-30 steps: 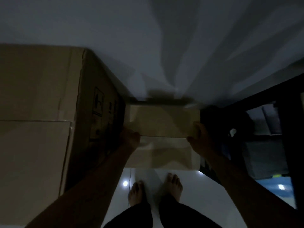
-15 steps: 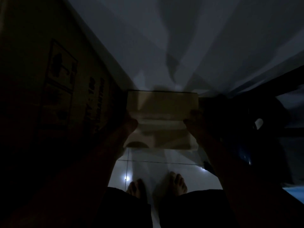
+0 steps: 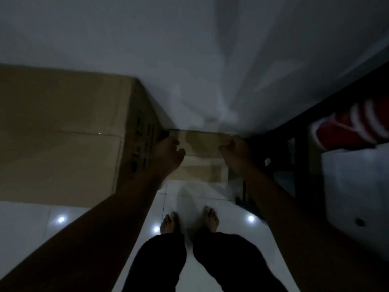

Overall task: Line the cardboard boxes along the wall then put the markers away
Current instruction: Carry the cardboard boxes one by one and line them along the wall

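Brighter than half a second ago, with the view pulled back and the top of the large cardboard box [image 3: 63, 131] in sight again. Standing barefoot on the pale tiled floor [image 3: 27, 224], both arms stretched toward the small cardboard box [image 3: 202, 144]. Left hand [image 3: 168, 152] clamped on its left end, right hand [image 3: 233, 150] curled over its right end, gripping it between them. Small box set low against the grey wall [image 3: 189, 60], just beside the large box on the left and a dark shelf frame [image 3: 299, 144] on the right. Red and white bundle [image 3: 353, 127] lying on that shelf. No markers visible.
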